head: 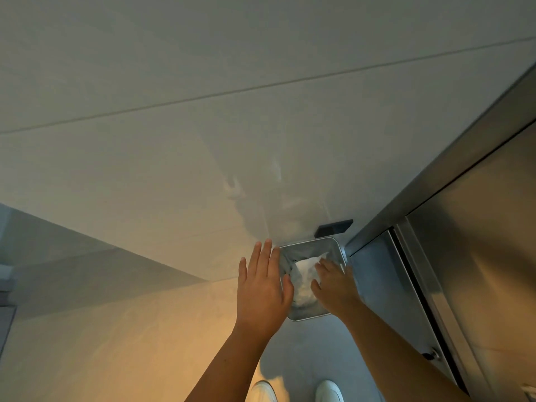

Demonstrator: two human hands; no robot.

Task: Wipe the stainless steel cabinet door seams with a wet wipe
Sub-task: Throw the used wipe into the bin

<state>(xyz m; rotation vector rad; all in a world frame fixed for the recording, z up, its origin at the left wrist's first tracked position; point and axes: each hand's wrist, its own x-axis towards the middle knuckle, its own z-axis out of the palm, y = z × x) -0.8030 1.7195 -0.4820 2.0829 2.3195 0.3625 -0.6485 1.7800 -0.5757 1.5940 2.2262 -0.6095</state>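
— How far along are you?

— Hard to judge. The wet wipe (304,274) lies in the small steel bin (307,314) at 6 o'clock, under my right hand (333,285). Nothing touches the cabinet door seam (417,288) at 4 o'clock.

— And your grip?

— My left hand (261,288) is flat, fingers straight, at the bin's 9 o'clock rim. My right fingers curl over the wipe (pinching or just pressing, I cannot tell). Glare hides whether the seams are clean, and the cabinet runs out of frame.

Bare forearms (232,367) — white shoes (329,391), rounded toes.
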